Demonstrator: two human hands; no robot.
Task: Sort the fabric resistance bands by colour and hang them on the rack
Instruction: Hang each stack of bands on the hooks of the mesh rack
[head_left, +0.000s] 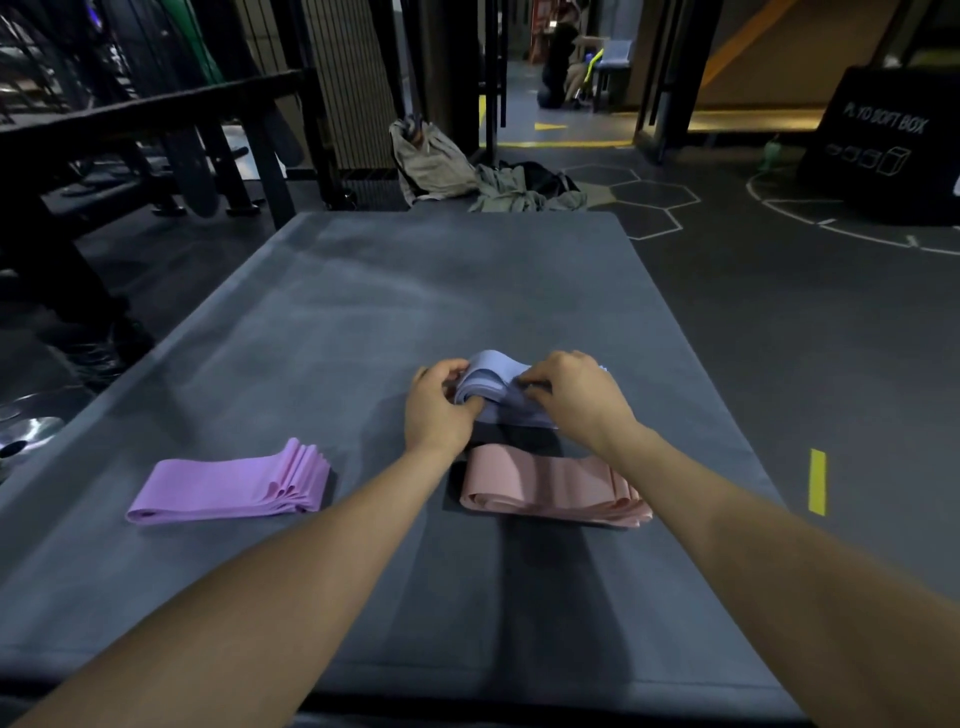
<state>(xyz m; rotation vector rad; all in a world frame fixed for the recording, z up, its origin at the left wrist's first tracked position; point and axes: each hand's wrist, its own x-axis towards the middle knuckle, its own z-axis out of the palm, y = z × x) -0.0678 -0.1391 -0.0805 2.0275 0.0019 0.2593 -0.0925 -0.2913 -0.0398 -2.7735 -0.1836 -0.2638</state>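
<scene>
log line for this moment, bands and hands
left hand grips blue-grey bands | right hand grips same stack | purple bands, pink bands lie on mat | none hung

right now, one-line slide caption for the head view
Both hands grip the blue bands; purple and pink stacks lie sorted.

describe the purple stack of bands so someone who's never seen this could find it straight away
Start at the big grey mat in the middle of the floor. On its near left part, left of both hands, lies the purple stack of bands, flat and untouched. The pink stack is peachier and lies further right; the blue-grey stack is being handled.
</scene>
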